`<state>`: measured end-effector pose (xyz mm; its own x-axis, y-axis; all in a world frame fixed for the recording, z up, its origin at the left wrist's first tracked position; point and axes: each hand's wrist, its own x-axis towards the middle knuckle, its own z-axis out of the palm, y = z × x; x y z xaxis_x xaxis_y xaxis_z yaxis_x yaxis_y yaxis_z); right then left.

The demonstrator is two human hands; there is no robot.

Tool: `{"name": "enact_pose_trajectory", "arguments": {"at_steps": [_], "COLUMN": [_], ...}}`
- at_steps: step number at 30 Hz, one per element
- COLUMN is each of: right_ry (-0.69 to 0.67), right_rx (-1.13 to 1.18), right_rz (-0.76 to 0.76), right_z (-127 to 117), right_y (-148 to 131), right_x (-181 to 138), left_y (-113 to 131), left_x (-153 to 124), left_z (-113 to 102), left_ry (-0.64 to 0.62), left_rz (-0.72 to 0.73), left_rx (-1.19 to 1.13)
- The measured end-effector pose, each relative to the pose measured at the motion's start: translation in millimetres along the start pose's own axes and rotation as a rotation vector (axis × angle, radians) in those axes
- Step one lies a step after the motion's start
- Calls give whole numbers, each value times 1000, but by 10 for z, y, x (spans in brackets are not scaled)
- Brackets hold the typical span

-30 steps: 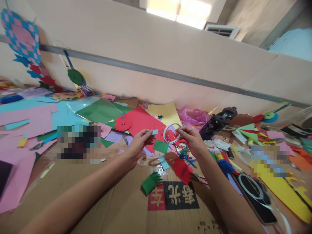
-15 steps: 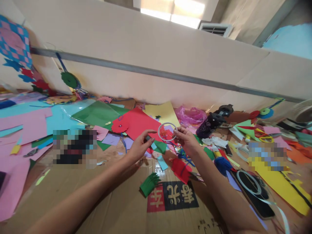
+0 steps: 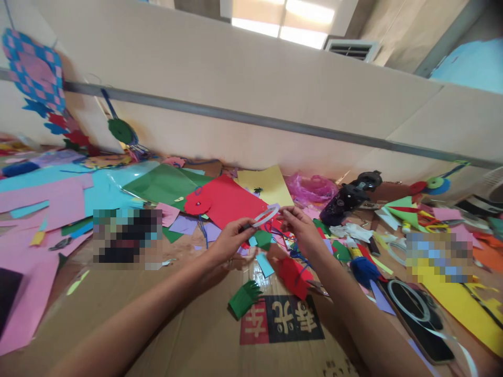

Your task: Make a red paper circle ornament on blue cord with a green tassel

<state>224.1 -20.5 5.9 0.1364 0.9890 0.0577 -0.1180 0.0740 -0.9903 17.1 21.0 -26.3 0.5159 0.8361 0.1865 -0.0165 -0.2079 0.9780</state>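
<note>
Between my hands is a thin white roll of tape (image 3: 267, 215), tilted so that its ring looks narrow. My left hand (image 3: 234, 238) has its fingers closed on the near left side of the ring. A small dark piece shows by those fingertips; what it is I cannot make out. My right hand (image 3: 301, 225) pinches at the ring's right end, its fingertips partly hiding the contact. Below the hands lie a fringed green paper piece (image 3: 244, 299), a red paper piece (image 3: 294, 277) and a light blue paper scrap (image 3: 264, 265) on the cardboard (image 3: 176, 319).
Another tape roll (image 3: 408, 300) lies on a phone (image 3: 432, 335) at right, its strip trailing down. Behind are red paper (image 3: 231, 201), a pink plastic bag (image 3: 312, 188) and a dark bottle (image 3: 346, 201). Blue yarn (image 3: 365, 270) sits beside my right forearm. Pink paper (image 3: 31, 293) covers the left.
The roll of tape has turned from facing me to nearly edge-on. My left hand has moved up and right and closed on it. The view has shifted slightly.
</note>
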Motion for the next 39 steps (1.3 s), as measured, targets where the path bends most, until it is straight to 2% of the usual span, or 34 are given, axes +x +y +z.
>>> {"name": "enact_pose_trajectory", "arguments": {"at_steps": [2, 4, 7, 12, 17, 20, 25, 28, 31, 33, 37, 39], "right_ry": [25, -26, -87, -63, -64, -72, 72, 130, 124, 114, 53, -36], "right_rx": [-140, -250, -256, -176, -191, -184, -179, -334, -644, -730, -438, -297], "right_rz": [-138, -199, -156, -64, -57, -53, -161, -237, -357, -380, -200, -113], "right_z": [-11, -12, -19, -55, -46, -34, -125, -251, -355, -378, -288, -198], "right_y": [-3, -4, -3, -15, -34, -37, -20, -19, -37, -48, -52, -47], "right_x": [-8, -15, -5, 32, 20, 11, 54, 105, 141, 144, 101, 65], "left_y": [14, 50, 109, 151, 137, 131, 124, 102, 76, 68, 88, 104], "left_x": [13, 10, -21, -61, -20, -9, -12, 6, 27, 33, 28, 23], "left_z": [-4, -3, 11, 30, 6, 6, 3, -26, -52, -57, -39, -19], "left_ry": [-18, -35, -19, 14, 67, 71, 106, 110, 110, 111, 106, 98], "left_rz": [-51, -96, -158, -293, -243, -270, -304, -302, -298, -299, -326, -343], "left_rx": [-85, -150, -257, -431, -343, -365, -499, -531, -556, -583, -630, -650]}}
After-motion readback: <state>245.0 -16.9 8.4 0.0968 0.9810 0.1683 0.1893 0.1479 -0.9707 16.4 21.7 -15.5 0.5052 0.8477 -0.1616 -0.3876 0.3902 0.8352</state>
